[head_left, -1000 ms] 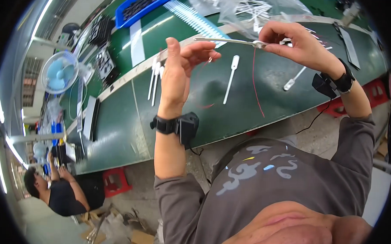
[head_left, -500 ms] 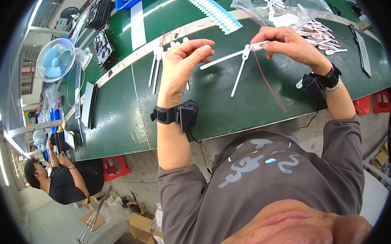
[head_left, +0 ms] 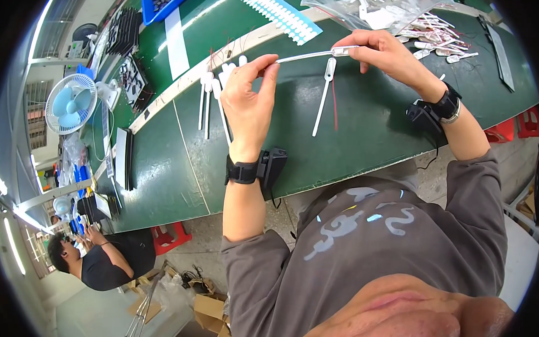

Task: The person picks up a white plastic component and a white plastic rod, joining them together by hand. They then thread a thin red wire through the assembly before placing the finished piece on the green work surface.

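Holding a thin white strip (head_left: pixel 306 56) stretched betw both hands above the green bench (head_left: pixel 372 124): L hand (head_left: pixel 248 102) pinches its near end w/ thumb + fingers, R hand (head_left: pixel 383 53) closed on the wide tip. Looks mid-check/assembly; next move prob needs steady pinch, then laying it beside the loose strip (head_left: pixel 322 99).

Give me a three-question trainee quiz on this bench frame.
1. True or false: the left hand and right hand hold one white strip between them.
2. The small fan stands to the person's: A left, B right?
3. What colour is the table?

Key: 1 true. 2 A. 3 green.
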### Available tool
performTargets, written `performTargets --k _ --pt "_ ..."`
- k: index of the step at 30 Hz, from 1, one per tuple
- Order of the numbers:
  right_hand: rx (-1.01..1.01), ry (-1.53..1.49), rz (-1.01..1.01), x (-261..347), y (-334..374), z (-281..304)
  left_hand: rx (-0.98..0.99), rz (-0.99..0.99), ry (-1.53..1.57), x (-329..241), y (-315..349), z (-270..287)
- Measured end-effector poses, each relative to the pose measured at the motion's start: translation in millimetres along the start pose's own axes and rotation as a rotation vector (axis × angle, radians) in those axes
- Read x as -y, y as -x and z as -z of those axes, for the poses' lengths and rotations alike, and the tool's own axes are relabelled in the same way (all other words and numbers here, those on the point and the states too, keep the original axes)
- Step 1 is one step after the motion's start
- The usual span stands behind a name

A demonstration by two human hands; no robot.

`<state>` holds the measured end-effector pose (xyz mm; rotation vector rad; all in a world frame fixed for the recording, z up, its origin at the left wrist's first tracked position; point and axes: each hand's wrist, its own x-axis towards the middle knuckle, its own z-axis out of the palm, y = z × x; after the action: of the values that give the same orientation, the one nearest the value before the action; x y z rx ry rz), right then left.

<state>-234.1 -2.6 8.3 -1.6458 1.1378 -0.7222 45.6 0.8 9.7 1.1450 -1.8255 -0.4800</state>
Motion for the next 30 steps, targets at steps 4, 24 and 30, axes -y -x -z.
performTargets --k 4,24,30 --pt "-0.019 -0.023 0.001 -1.7 0.4 -2.4 -0.015 -0.06 -0.076 -0.1 0.0 -1.9" --pt "0.027 -0.215 0.007 0.6 1.4 -6.3 -0.056 -0.022 0.002 4.9 0.6 -8.1" --pt "0.013 -0.317 -0.024 -1.8 2.4 -21.9 -0.153 0.187 0.259 12.4 0.9 -12.3"
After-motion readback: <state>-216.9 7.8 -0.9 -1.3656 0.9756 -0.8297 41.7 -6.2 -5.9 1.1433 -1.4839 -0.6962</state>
